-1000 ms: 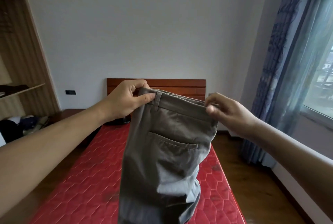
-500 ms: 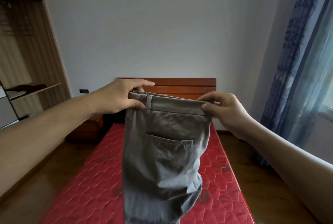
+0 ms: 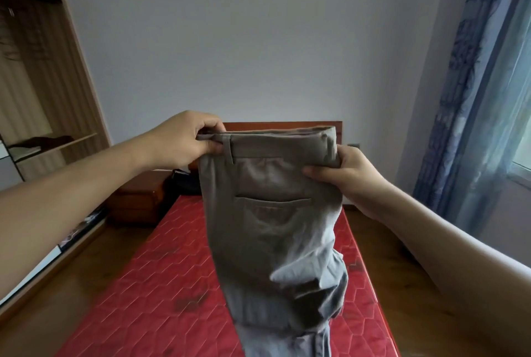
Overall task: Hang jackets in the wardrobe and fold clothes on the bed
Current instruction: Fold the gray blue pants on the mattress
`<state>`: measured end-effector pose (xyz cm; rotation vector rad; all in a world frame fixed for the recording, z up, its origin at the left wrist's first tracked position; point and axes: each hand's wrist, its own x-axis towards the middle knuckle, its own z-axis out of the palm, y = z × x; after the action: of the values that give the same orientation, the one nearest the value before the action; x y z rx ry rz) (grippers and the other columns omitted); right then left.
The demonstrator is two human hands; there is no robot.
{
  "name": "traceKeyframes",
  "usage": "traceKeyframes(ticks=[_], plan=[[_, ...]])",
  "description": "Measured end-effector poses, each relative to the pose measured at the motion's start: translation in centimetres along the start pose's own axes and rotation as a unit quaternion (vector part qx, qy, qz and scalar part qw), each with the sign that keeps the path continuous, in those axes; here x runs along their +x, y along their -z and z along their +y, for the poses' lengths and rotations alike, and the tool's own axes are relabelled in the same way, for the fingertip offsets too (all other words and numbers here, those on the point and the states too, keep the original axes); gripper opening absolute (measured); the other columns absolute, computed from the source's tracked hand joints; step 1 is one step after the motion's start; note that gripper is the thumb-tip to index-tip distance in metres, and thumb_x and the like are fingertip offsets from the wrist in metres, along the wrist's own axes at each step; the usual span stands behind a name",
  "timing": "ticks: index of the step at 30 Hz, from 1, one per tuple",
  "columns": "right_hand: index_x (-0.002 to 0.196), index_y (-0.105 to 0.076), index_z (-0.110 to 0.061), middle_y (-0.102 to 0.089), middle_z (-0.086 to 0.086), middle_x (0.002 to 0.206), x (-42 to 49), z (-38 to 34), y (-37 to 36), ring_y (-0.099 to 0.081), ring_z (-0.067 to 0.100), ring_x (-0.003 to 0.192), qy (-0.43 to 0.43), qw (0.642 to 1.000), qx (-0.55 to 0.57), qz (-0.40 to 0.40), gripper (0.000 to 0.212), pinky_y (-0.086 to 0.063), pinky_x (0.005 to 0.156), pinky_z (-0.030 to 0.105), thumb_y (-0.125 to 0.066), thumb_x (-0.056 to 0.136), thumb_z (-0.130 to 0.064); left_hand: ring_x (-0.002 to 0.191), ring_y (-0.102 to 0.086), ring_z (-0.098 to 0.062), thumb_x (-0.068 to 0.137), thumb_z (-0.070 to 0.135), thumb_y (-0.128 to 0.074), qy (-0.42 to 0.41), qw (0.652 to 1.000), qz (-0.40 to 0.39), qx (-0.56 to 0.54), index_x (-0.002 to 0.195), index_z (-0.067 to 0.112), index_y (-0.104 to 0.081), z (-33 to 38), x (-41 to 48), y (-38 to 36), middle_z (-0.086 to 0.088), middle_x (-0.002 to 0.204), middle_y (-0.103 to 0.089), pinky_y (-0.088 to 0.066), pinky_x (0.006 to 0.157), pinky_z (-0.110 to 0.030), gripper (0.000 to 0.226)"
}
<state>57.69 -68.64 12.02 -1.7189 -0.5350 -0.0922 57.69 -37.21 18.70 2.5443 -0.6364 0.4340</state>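
- A bedroom with a pale wall, a wooden floor and a blue curtain point(image 3: 471, 103) along the window side on the right.
- An open wooden wardrobe point(image 3: 43, 74) stands on the left, with folded dark clothes on one shelf.
- A bed point(image 3: 161, 284) with a red quilted mattress and a reddish wooden headboard runs away from the camera; a low wooden nightstand point(image 3: 138, 201) sits beside its head.
- A pair of grey-brown trousers point(image 3: 273, 227) hangs in the air above the bed, waistband level, back pocket facing the camera, legs dropping out of view.
- The left hand point(image 3: 184, 141) pinches the waistband's left end between thumb and curled fingers.
- The right hand point(image 3: 347, 172) grips the right end, thumb pressed across the front, fingers hidden behind the cloth.
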Motion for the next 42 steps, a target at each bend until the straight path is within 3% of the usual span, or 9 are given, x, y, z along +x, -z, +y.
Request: traceKeyframes(ticks=[5, 9, 12, 17, 22, 28, 32, 36, 42], plan=[[0.102, -0.076, -0.009, -0.079, 0.005, 0.101, 0.1, 1.2, 1.9, -0.074, 0.026, 0.099, 0.027, 0.998, 0.006, 0.054, 0.018, -0.059, 0.093, 0.049, -0.079, 0.085, -0.004, 0.102, -0.062, -0.016, 0.088, 0.035, -0.072, 0.034, 0.991, -0.056, 0.114, 0.105, 0.037, -0.062, 4.3, 1.9, -0.3, 0.012, 0.105, -0.066, -0.052, 0.088, -0.041, 0.02], [0.101, -0.075, -0.001, -0.077, 0.015, 0.101, 0.6, 0.6, 3.3, -0.073, 0.034, 0.099, 0.051, 0.998, 0.028, 0.038, 0.016, -0.058, 0.092, 0.055, -0.077, 0.086, -0.003, 0.136, -0.04, -0.012, 0.072, 0.067, -0.073, -0.033, 0.954, -0.107, 0.279, 0.156, 0.044, -0.015, 11.0, 4.8, -2.2, 0.016, 0.146, -0.045, -0.028, 0.116, -0.049, 0.104], [0.101, -0.075, -0.001, -0.077, 0.016, 0.102, 0.4, 0.8, 5.2, -0.072, 0.036, 0.101, 0.058, 0.997, 0.038, 0.034, 0.016, -0.057, 0.093, 0.056, -0.077, 0.085, -0.001, 0.138, -0.039, -0.007, 0.07, 0.045, -0.088, 0.012, 0.951, -0.231, 0.203, 0.157, 0.047, -0.005, 13.6, 7.1, -2.9, 0.015, 0.152, -0.038, -0.033, 0.115, -0.03, 0.12], [0.103, -0.074, -0.003, -0.077, 0.014, 0.103, -0.8, 1.9, 9.6, -0.074, 0.033, 0.099, 0.029, 0.995, 0.095, 0.006, 0.018, -0.059, 0.093, 0.049, -0.075, 0.086, 0.0, 0.124, -0.049, -0.013, 0.072, 0.036, -0.084, 0.066, 0.932, -0.285, 0.216, 0.146, 0.064, -0.017, 12.1, 8.6, -2.2, 0.012, 0.139, -0.047, -0.045, 0.107, -0.039, 0.104], [0.101, -0.075, -0.003, -0.078, 0.014, 0.101, -1.3, 2.9, 12.9, -0.074, 0.034, 0.097, 0.017, 0.995, 0.103, 0.004, 0.017, -0.06, 0.089, 0.045, -0.075, 0.085, -0.001, 0.097, -0.064, -0.01, 0.087, 0.02, -0.077, 0.04, 0.956, -0.248, 0.152, 0.096, 0.037, -0.072, 11.2, 8.9, -4.2, 0.013, 0.098, -0.07, -0.051, 0.096, -0.048, 0.02], [0.103, -0.075, -0.003, -0.078, 0.013, 0.1, -1.4, 3.3, 15.5, -0.075, 0.031, 0.095, 0.017, 0.995, 0.097, -0.015, 0.017, -0.06, 0.084, 0.04, -0.075, 0.087, -0.003, 0.118, -0.055, 0.002, 0.092, 0.016, -0.069, 0.074, 0.947, -0.266, 0.163, 0.129, 0.044, -0.059, 15.3, 9.5, -3.9, 0.023, 0.122, -0.063, -0.041, 0.109, -0.031, 0.047], [0.099, -0.076, -0.006, -0.078, 0.012, 0.098, -1.6, 3.3, 15.7, -0.075, 0.028, 0.092, 0.036, 0.995, 0.087, -0.014, 0.014, -0.061, 0.081, 0.036, -0.075, 0.086, -0.002, 0.125, -0.043, 0.012, 0.075, 0.067, -0.07, 0.027, 0.988, -0.145, 0.051, 0.157, 0.042, -0.014, 21.4, 11.0, -6.9, 0.027, 0.131, -0.054, -0.029, 0.102, -0.014, 0.102], [0.095, -0.076, -0.009, -0.078, 0.01, 0.096, -2.0, 3.1, 16.4, -0.074, 0.023, 0.089, 0.057, 0.996, 0.068, -0.006, 0.008, -0.06, 0.085, 0.037, -0.076, 0.088, -0.006, 0.072, -0.061, -0.007, 0.084, 0.051, -0.07, -0.066, 0.994, -0.07, 0.042, 0.106, 0.022, -0.069, 22.3, 12.8, -12.8, 0.006, 0.082, -0.068, -0.046, 0.068, -0.027, 0.037], [0.111, -0.071, -0.009, -0.077, 0.009, 0.108, -3.8, 7.0, 18.4, -0.074, 0.028, 0.103, 0.004, 0.995, 0.095, -0.035, 0.036, -0.059, 0.094, 0.044, -0.08, 0.082, -0.028, 0.068, -0.047, -0.009, 0.099, 0.028, -0.061, -0.182, 0.977, 0.037, 0.106, 0.08, 0.01, -0.057, 21.1, 14.2, -14.2, 0.008, 0.074, -0.048, -0.035, 0.065, -0.024, 0.026]])
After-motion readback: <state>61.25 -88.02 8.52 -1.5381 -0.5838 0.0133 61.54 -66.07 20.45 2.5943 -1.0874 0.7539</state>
